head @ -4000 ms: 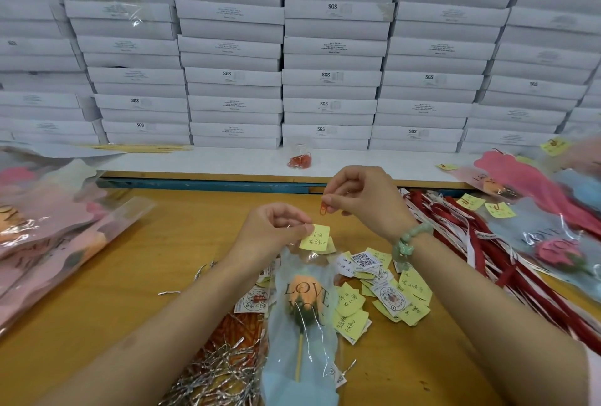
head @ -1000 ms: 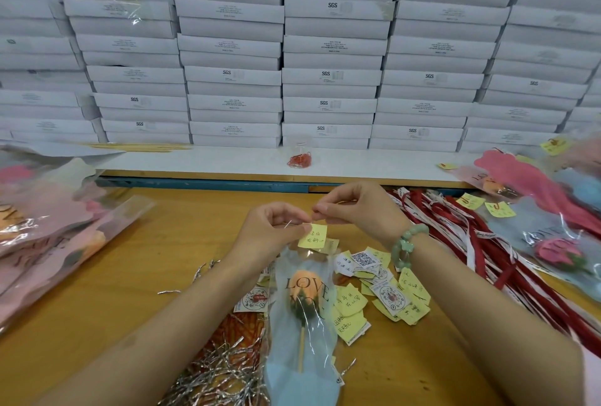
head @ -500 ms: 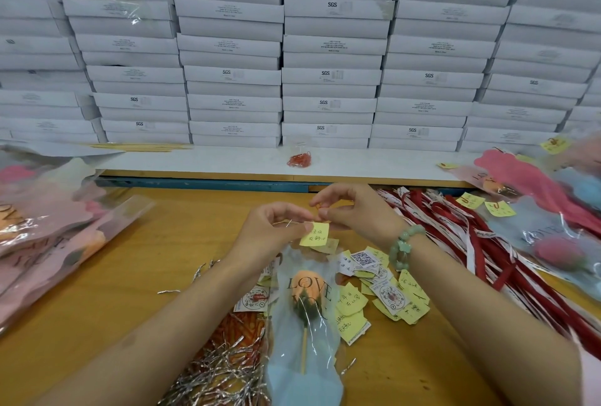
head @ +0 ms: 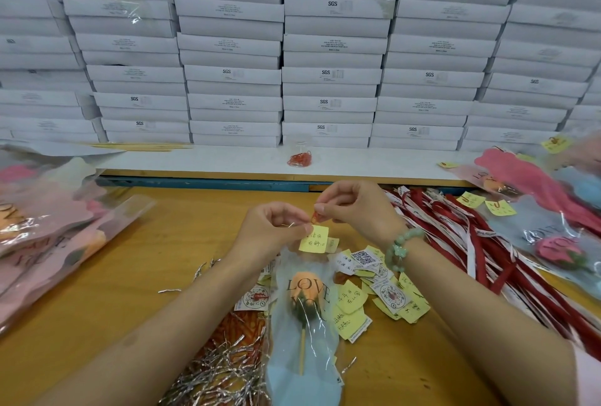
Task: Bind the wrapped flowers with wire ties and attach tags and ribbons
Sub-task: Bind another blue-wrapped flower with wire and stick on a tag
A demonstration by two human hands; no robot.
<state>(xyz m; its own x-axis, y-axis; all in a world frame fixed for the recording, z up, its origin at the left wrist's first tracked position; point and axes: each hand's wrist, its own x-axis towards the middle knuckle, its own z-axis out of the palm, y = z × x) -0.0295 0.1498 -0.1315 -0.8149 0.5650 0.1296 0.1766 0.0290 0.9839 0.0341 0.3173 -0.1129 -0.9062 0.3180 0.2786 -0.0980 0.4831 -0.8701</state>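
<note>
While left hand (head: 273, 226) pinches tag (head: 314, 239) at flower (head: 305, 291) top | right hand (head: 354, 210) pinches clip (head: 314, 219) — tag not fixed yet | ribbons (head: 474, 243) and ties (head: 221, 370) seemingly unused.

My fingers (head: 308, 227) pinch a yellow tag (head: 314, 239) and orange clip (head: 314, 219); orange rose (head: 305, 288) in clear wrap, red-and-white ribbons (head: 461, 243), silver ties (head: 221, 370).
</note>
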